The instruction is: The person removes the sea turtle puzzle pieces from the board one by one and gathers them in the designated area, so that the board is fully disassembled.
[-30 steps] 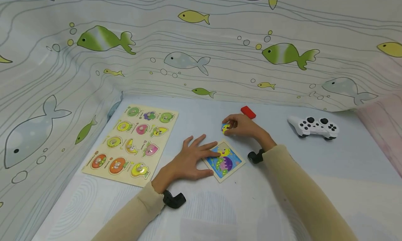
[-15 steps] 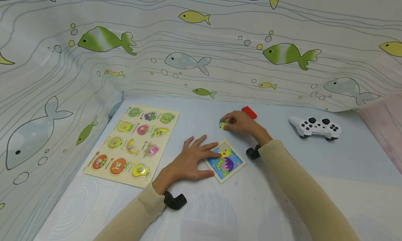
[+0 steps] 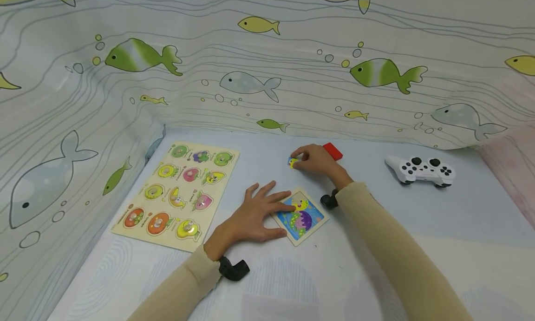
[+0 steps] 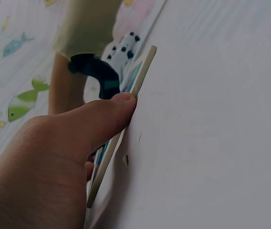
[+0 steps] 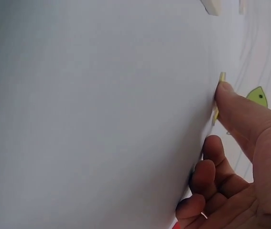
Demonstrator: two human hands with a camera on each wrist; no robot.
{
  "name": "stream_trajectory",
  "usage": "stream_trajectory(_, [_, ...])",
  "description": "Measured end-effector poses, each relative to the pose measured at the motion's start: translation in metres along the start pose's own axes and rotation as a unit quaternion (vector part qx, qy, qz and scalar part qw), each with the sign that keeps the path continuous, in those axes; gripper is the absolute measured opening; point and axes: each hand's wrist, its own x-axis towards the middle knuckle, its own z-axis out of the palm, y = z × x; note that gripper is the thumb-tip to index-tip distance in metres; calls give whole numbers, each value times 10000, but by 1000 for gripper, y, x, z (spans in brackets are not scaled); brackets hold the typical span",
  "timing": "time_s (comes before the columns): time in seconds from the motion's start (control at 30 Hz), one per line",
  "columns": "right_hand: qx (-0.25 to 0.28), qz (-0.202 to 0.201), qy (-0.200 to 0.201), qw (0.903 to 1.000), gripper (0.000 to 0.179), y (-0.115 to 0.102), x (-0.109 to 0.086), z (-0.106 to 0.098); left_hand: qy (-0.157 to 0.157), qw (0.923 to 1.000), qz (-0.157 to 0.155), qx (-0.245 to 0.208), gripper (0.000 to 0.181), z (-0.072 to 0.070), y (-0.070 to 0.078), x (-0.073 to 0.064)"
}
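Note:
A small square picture puzzle (image 3: 311, 224), with a yellow animal, a purple shape and a light wooden rim, lies askew on the table. My left hand (image 3: 252, 216) is spread over its left side, fingers fairly straight on the picture; in the left wrist view the thumb (image 4: 111, 112) touches the rim. Farther back, my right hand (image 3: 318, 160) pinches a small blue and yellow puzzle piece (image 3: 291, 163) between thumb and fingers, low by the tabletop. From the right wrist view, only the thin edge of the piece (image 5: 216, 116) shows beside the thumb; its face is hidden.
On the left lies a large wooden fruit puzzle board (image 3: 165, 239) with knobbed pieces. Just behind my right hand is a red block (image 3: 333, 151). A white game controller (image 3: 421, 170) stands at the right. Fish-patterned cloth (image 3: 309, 93) rises behind the table.
My right hand has shifted left and slightly away from me with the puzzle piece. My left hand stays on the picture puzzle.

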Motion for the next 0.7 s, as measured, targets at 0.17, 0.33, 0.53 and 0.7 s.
stream_trajectory(0.17, [-64,-34,-44,10000,36,-4,4,1,-9,10000,-13,-28,56,0,0,0])
stream_trajectory(0.33, [-105,-14,-92,9999,38,-4,8,1,13,10000,-21,19,56,2,-1,1])
stream_trajectory(0.53, [500,113,-150,9986,40,5,-2,-6,22,9999,-60,85,57,3,1,2])
stream_trajectory(0.7, [945,284,-183,9949,37,17,-24,-15,14,9998,-122,139,57,2,1,3])
